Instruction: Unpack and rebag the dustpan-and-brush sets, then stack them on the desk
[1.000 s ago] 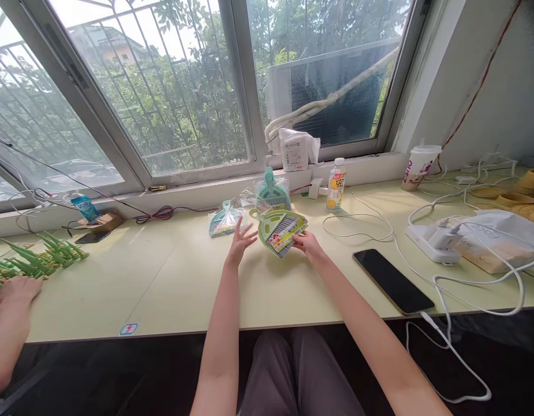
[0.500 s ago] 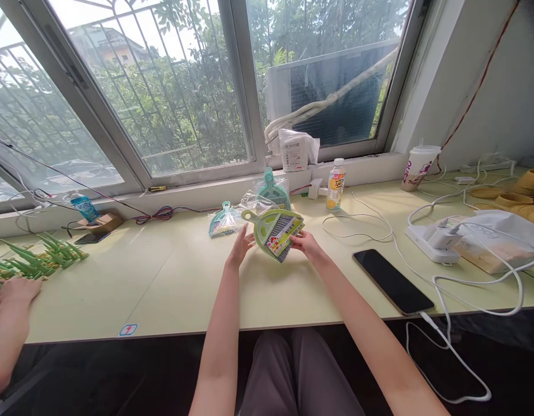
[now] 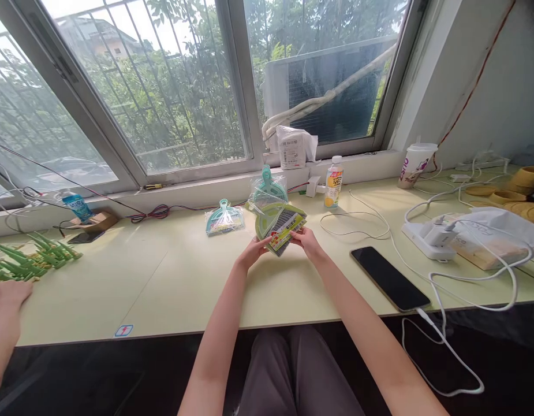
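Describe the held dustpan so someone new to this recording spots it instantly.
Below the window lies a pale table. Near the picture's centre, the left hand and right hand hold the dustpan. It is yellow-green, unlike the teal dustpans behind.

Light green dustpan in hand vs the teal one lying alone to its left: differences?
Colour: the light green dustpan is yellowish; the teal dustpan is bluer.
Support: the light green dustpan is held between the left hand and right hand; the teal dustpan lies on the table.
Pose: the light green dustpan's handle points up-left in view; the teal dustpan's points toward the window.
Shared: fan-like outline, narrow handle.
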A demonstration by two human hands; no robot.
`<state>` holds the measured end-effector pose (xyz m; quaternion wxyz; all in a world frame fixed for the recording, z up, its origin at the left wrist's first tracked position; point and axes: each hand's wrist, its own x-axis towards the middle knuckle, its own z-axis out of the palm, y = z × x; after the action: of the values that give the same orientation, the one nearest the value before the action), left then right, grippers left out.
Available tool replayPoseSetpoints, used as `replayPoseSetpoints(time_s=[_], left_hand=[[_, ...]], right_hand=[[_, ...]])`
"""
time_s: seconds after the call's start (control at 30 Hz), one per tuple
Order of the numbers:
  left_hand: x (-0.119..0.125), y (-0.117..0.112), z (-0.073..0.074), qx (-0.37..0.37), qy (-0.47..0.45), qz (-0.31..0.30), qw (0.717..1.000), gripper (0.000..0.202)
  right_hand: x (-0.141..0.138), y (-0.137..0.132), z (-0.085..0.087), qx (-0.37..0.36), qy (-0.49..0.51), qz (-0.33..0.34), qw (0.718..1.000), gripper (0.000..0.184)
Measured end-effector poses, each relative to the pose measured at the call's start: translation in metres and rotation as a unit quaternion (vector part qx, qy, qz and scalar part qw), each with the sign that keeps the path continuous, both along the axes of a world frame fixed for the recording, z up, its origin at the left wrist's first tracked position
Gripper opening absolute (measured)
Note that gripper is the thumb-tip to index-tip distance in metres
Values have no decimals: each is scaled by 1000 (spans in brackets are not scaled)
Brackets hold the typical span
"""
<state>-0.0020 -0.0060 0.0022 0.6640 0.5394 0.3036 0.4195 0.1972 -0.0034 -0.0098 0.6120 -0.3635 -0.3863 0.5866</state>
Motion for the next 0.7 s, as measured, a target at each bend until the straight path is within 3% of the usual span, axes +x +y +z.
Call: replayPoseSetpoints(time_s=[0.17, 0.33, 0.57, 0.7], left_hand=[[-1, 2, -4, -37, 11, -44, 998, 50], [8, 5, -9, 8, -72, 37, 997, 51], [6, 2, -10, -33, 17, -14, 999, 52], [10, -1, -6, -26, 1, -3, 1000, 51]], right_hand=[[2, 0, 1, 7, 12, -5, 1000, 26], [-1, 0, -1, 17, 22, 10, 1000, 36], [-3, 0, -1, 37, 50, -24, 998, 50], [-3, -1, 2, 32, 48, -19, 998, 51]])
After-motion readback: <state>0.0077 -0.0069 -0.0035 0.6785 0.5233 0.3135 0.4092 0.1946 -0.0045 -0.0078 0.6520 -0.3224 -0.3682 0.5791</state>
